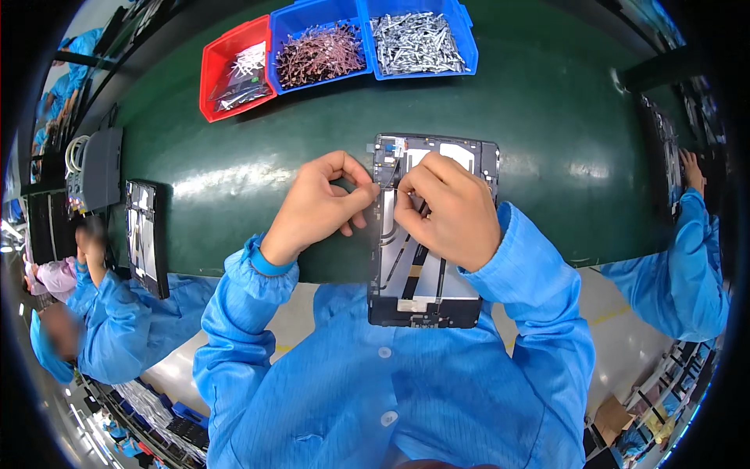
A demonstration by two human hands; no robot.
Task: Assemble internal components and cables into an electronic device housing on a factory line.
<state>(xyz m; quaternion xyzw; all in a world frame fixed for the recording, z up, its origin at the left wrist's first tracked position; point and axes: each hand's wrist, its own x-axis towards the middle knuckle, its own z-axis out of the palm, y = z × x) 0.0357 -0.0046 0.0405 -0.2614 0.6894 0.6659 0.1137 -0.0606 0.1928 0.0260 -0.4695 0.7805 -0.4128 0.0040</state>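
An opened tablet (406,313) lies in front of me, its black frame and silver inner plates facing up. Its near end overhangs the table's front edge. My left hand (320,203) reaches in at the tablet's upper left edge, thumb and forefinger pinched together. Over the upper middle of the tablet, my right hand (453,207) is closed in a pinch too. A thin dark wire (390,188) runs between the two sets of fingertips. Its ends are hidden by my fingers. Part of the tablet's right side is covered by my right hand.
Across the green table (312,117), a red bin (209,78) holds white strips and bags. Beside it stand a blue bin (320,78) of reddish-brown cable parts and another blue bin (426,74) of silvery pieces. Another opened tablet (144,234) is at left. Co-workers sit on both sides.
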